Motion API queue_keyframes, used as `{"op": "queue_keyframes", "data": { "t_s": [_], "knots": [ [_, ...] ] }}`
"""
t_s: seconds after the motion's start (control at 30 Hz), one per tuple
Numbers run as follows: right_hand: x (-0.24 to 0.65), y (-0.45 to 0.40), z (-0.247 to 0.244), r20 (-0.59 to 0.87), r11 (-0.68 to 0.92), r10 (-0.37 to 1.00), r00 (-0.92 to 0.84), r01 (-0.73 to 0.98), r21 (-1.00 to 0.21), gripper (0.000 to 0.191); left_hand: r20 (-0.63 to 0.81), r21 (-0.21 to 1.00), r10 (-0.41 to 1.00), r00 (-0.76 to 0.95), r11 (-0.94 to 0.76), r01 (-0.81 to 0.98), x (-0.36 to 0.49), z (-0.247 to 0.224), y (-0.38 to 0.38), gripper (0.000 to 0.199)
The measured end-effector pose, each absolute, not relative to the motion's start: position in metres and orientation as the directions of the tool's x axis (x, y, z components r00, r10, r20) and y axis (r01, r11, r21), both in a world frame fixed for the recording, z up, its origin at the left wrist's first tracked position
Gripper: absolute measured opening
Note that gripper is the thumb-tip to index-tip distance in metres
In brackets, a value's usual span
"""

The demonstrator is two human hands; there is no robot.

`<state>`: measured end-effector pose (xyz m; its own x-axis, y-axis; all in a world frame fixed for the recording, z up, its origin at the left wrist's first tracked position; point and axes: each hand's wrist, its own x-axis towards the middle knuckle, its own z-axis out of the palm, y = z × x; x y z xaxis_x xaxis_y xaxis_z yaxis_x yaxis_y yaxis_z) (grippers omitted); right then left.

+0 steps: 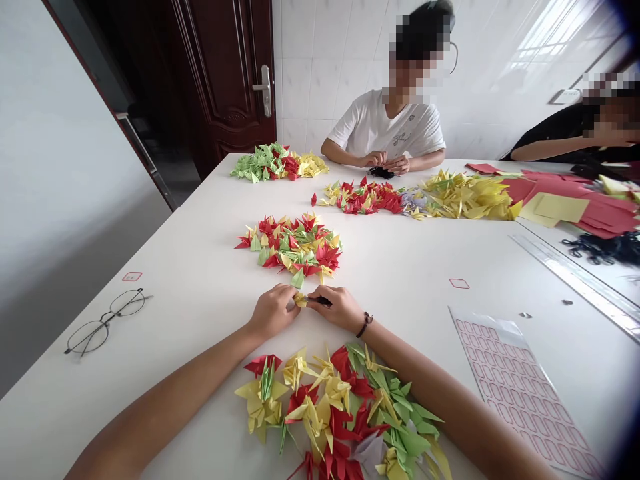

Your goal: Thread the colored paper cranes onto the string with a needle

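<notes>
My left hand [273,311] and my right hand [336,308] meet above the white table [190,267]. Between their fingertips is a small folded yellow paper piece [300,300], possibly a crane, pinched by my left hand. My right fingers grip a short black strand [323,301] that touches the yellow piece. A heap of red, yellow and green origami cranes [340,407] lies between my forearms. Just beyond my hands is a second mixed heap of paper cranes [289,247].
A co-worker's hands [385,160] work at the far edge beside more crane heaps [365,197]. Red and yellow paper sheets [575,207], black loops [605,248], a metal ruler [575,280], a pink-marked label sheet [520,393] and eyeglasses [106,323] lie on the table.
</notes>
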<state>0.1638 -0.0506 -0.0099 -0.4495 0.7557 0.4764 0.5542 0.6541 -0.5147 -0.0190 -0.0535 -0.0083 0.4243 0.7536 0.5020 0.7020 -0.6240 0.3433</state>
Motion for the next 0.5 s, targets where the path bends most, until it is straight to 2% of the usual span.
{"op": "queue_keyframes", "data": {
  "t_s": [0.3,0.5],
  "knots": [
    [0.1649,-0.0518,-0.0061,0.542,0.632,0.771,-0.334,0.503,-0.590,0.015,0.402,0.488,0.860,0.314,-0.491,0.722,-0.0206,-0.0025,-0.0511,0.003],
    [0.1650,-0.0526,-0.0053,0.546,0.614,0.785,-0.292,0.482,-0.625,0.016,0.324,0.680,0.911,0.257,-0.413,0.606,-0.0234,-0.0079,-0.0449,0.032]
  ]
}}
